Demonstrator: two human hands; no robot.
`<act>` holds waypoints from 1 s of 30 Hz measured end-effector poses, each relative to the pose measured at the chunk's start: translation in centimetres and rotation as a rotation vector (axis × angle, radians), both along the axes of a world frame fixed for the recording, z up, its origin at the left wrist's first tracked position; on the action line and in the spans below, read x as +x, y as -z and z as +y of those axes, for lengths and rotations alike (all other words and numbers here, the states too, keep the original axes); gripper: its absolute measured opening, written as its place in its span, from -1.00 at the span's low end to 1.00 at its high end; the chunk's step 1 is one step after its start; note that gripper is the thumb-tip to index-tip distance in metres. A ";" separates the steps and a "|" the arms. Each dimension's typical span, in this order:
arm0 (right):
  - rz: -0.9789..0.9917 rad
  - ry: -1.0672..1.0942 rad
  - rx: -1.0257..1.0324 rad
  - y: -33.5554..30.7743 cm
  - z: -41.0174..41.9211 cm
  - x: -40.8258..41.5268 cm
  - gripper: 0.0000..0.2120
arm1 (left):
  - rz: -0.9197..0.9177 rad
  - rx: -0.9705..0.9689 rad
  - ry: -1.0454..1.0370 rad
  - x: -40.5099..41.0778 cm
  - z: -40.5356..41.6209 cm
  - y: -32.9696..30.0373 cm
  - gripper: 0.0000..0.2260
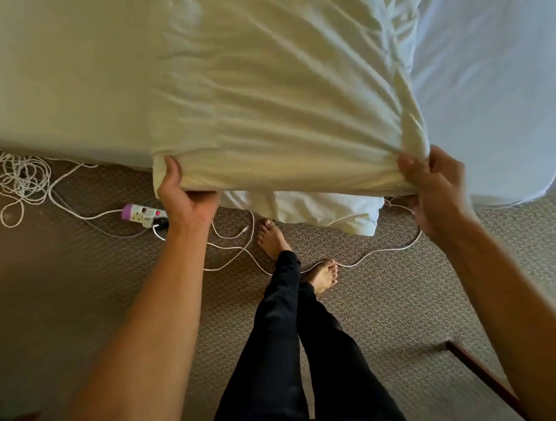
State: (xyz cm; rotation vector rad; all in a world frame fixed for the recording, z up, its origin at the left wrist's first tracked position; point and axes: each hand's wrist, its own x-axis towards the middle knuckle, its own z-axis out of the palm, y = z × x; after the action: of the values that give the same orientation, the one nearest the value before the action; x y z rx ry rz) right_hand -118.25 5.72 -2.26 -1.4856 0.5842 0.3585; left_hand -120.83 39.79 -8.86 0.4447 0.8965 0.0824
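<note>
We hold the cream sheet [280, 112] by its near hem at the edge of the bed [490, 83]: our left hand [184, 196] curls round a bunched fold, thumb on top, and our right hand [435, 194] pinches a gathered corner. The sheet lies creased across the bed. On the carpet [389, 301] near the left hand lies a power strip [143, 213] (its markings too small to read).

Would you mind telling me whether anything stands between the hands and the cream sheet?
Nothing visible does: the left hand and right hand both grip the gathered edge of the sheet. The white cables lie below, on the carpet.
</note>
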 end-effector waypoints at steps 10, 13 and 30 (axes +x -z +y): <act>0.394 0.329 0.010 11.0 1.4 -8.3 -0.89 | 0.261 0.089 0.047 -0.7 -0.1 3.6 -0.54; 0.433 0.380 -0.048 14.8 2.6 -7.2 -0.91 | 0.286 0.068 0.071 -0.2 0.4 4.2 -0.57; 0.504 0.919 0.050 12.2 4.0 -8.8 -0.61 | 0.405 0.103 0.086 -3.9 1.0 5.9 -0.49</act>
State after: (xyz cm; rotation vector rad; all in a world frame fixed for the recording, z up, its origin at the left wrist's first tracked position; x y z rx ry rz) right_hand -127.08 9.67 -14.51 -0.9318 1.5593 0.0093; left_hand -124.68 40.82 -14.71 0.6083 1.2734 -0.0429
